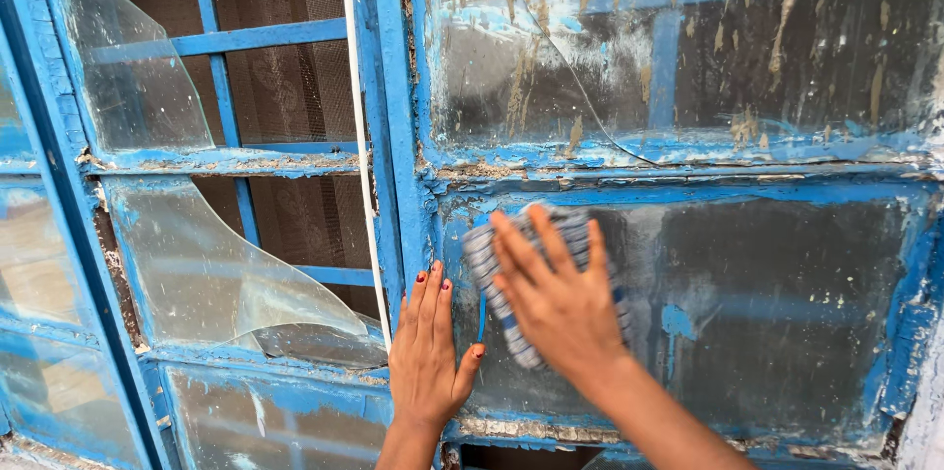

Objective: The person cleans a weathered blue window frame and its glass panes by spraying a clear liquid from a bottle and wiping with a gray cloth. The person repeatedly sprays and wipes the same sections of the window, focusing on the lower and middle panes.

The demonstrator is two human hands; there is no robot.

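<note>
The right hand point(560, 308) presses a checked cloth point(516, 278) flat against the dirty pane point(767, 313), fingers spread; just left, the left hand point(428, 357) lies open-palmed on the blue frame point(408, 185)

Cloth point(526, 283) under right hand point(560, 308) on pane point(767, 313), left hand point(428, 357) beside, broken glass point(197, 273) further left
</note>
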